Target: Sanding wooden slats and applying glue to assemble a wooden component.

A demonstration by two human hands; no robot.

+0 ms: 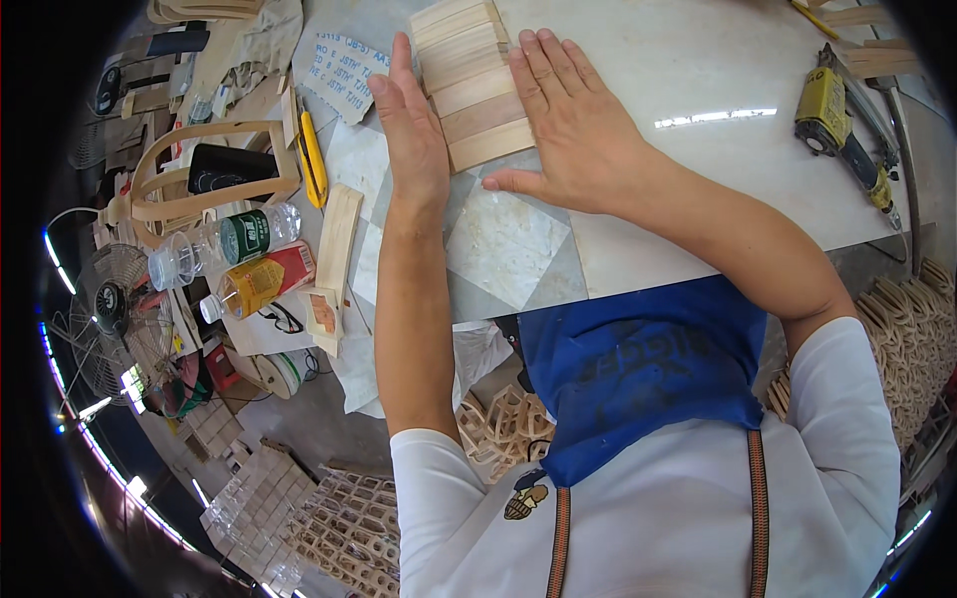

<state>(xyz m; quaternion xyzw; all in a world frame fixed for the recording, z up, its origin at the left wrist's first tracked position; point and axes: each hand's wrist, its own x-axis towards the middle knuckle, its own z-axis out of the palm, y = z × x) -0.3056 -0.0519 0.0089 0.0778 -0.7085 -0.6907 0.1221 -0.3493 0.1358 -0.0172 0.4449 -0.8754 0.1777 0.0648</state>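
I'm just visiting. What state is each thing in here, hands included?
Left hand: open, set along the strips' left ends.
Right hand: open, thumb spread, fingers along their right ends.
Wooden strips: lined up side by side between the hands.
Yellow cutter: put down; blade position unclear.
Yellow-and-black tool: on the table, not held.
Orange bottle: white cap on.
Fan: cannot tell whether it's running.

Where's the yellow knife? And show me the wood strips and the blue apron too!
Yellow knife (313, 161): head view, middle of its handle.
Wood strips (475, 92): head view, middle of the row.
Blue apron (643, 364): head view, middle of its front.
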